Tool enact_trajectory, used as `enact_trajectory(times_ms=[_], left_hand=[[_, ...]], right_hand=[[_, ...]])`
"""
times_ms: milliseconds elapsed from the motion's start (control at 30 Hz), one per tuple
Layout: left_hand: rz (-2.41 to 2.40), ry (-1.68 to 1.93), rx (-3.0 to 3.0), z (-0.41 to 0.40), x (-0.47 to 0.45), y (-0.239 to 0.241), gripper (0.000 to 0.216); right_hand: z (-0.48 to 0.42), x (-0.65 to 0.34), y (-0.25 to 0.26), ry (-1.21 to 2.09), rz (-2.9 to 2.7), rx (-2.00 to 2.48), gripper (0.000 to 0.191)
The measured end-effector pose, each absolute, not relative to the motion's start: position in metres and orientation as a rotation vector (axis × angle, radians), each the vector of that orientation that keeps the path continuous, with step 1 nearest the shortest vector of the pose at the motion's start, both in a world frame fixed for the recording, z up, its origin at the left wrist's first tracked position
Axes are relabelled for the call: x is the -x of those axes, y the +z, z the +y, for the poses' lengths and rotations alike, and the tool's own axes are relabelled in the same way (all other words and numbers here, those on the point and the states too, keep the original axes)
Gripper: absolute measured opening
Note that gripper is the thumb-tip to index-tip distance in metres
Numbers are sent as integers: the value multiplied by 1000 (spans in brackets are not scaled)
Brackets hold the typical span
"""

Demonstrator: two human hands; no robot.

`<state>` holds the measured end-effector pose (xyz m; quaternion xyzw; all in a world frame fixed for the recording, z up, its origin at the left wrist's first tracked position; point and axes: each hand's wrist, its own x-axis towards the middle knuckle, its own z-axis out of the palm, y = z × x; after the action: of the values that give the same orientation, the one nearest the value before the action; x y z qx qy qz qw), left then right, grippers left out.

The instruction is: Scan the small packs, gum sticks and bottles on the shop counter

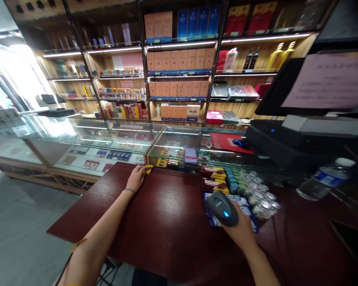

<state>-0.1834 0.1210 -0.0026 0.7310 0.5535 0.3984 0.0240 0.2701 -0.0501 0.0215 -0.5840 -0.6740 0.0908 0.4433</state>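
My left hand (136, 178) reaches across the dark red wooden counter (164, 214) and grips a small yellow and red pack (147, 169) at the counter's far edge, by the glass display case. My right hand (241, 226) holds a grey barcode scanner (222, 207) with a blue light on it. The scanner hovers over blue packs (244, 206) lying on the counter. Just beyond the blue packs lie red and gold packs (213, 178) and rows of small round tins (256, 190).
Glass display cases (113, 139) full of goods run along the far side. Behind them stand lit shelves (179, 67) of boxes and bottles. A black register and screen (298, 135) sit at the right, with a plastic water bottle (325, 178) lying beside them. A red mat with a mouse (229, 142) rests on the glass.
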Motion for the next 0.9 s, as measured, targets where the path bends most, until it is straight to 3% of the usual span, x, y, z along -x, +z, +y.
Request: enact_trajectory(times_ms=[367, 667, 900], left_hand=[[1240, 1300, -2348, 88, 28, 35, 38], [1049, 948, -2687, 76, -98, 34, 39], [1120, 649, -2831, 78, -138, 36, 36]], right_hand=[[-50, -304, 48, 272, -1588, 1536, 45], [-78, -348, 56, 192, -1534, 1641, 51], [-91, -361, 57, 203, -1557, 1647, 53]])
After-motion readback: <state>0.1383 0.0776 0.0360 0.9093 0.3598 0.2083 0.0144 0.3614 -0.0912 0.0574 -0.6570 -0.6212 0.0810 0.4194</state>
